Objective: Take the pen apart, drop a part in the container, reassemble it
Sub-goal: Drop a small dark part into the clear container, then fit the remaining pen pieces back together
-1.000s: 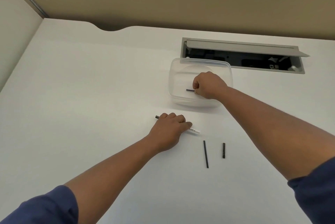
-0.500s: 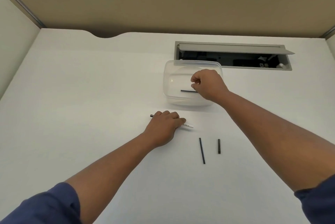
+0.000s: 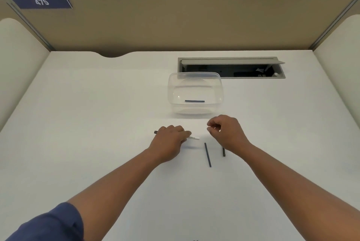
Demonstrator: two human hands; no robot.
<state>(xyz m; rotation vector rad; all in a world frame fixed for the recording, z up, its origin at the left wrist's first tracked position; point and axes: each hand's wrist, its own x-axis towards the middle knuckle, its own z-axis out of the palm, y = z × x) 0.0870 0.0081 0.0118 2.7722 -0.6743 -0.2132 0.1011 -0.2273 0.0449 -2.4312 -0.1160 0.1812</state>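
Note:
A clear plastic container (image 3: 219, 84) stands on the white desk, and a thin dark pen part (image 3: 194, 101) lies flat on its bottom. My left hand (image 3: 171, 139) rests on the white pen barrel (image 3: 194, 137), whose dark end pokes out to the left. My right hand (image 3: 227, 133) hovers just in front of the container, fingers loosely curled with nothing in them. A long dark rod (image 3: 207, 154) lies between my hands. A short dark piece (image 3: 224, 152) is partly under my right wrist.
An open cable hatch (image 3: 231, 70) is cut into the desk behind the container. Beige partition walls close off the back and both sides. A blue sign reading 475 (image 3: 41, 2) hangs at the upper left.
My right hand let go of the thin dark part inside the container and drew back toward me, out of the container. My view tilted upward. The left hand stayed on the barrel.

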